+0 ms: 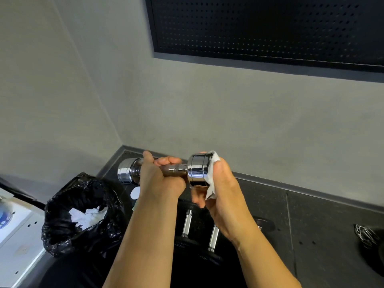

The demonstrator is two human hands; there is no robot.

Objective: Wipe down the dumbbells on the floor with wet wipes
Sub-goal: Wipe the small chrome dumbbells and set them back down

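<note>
Far left: white panel (18, 231) with small holes and a blue round graphic (4, 217); any print is too blurred to read. Beside it, an open black bin bag (68, 221) sits on the floor with crumpled white wipes (89, 215) inside. The floor (322, 217) is black speckled rubber tile with visible seams. Dark skirting (291, 187) runs along a matte grey wall (207, 111), and the room corner sits above the bag. Centre: chrome dumbbell (198, 169) held up off the floor, roughly level, in front of the skirting. The left grip (160, 179) is wrapped palm-up round the knurled handle, fingers curled over the top. A small white round disc (135, 193) shows just left of that wrist; can't tell what it is. The right grip (222, 183) clamps a white wet wipe (211, 179) over the dumbbell's right-hand head, with the wipe between palm and chrome and its loose corner hanging below. Under the forearms, two floor dumbbells (214, 235) lie side by side, with chrome handles and black heads. Upper right: black perforated panel (270, 28) mounted on the wall. Far right: a heap of steel chain (364, 235) on the floor.
</note>
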